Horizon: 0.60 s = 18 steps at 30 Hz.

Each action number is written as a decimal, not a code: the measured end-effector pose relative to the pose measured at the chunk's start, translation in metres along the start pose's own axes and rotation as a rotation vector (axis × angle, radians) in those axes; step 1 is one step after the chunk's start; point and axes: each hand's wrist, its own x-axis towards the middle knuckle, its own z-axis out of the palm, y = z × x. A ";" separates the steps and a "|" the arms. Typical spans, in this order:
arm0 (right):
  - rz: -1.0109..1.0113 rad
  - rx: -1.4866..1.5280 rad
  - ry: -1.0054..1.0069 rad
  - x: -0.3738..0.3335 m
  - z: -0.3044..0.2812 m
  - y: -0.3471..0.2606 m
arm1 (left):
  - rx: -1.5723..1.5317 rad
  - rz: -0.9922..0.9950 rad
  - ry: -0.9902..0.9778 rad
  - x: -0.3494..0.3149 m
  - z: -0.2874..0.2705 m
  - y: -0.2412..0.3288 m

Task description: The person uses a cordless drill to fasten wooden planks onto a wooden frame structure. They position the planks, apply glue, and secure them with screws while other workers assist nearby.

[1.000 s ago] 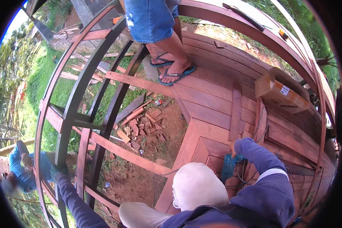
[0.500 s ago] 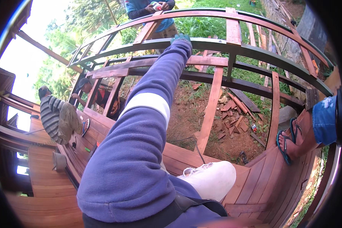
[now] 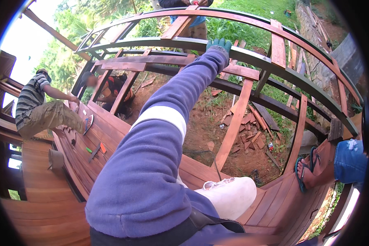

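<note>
My left arm, in a purple sleeve with a white band, stretches forward across the view. At its end my left hand point(image 3: 219, 44), in a green glove, is on the dark curved metal rail point(image 3: 250, 56), fingers hooked over its top. The palm is hidden behind the sleeve. Reddish wooden slats point(image 3: 278, 45) cross between this rail and the outer one, on either side of the hand. Just below it runs a flat wooden board point(image 3: 242, 71). My right hand does not show.
A person in a striped shirt point(image 3: 33, 96) crouches on the left planks; another point(image 3: 110, 92) is beyond the frame. Across the rail a person holds a white-and-red bottle point(image 3: 194, 2). A sandalled foot point(image 3: 308, 170) stands right. Wood offcuts point(image 3: 250, 135) litter the soil. An orange-handled tool point(image 3: 103, 147) lies on the planks.
The view has shifted, while my left hand stays at about the same spot on the rail. The person in the striped shirt has turned and now reaches an arm toward the planks.
</note>
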 end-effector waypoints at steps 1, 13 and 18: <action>0.069 0.178 -0.021 -0.024 0.005 -0.014 | -0.021 0.034 0.031 0.000 0.000 -0.006; -0.187 0.691 -0.490 -0.426 0.042 -0.376 | -0.903 0.002 0.266 0.027 -0.018 -0.192; -0.460 0.925 -1.044 -0.558 0.049 -0.548 | -0.411 -0.320 -0.292 0.060 0.002 -0.349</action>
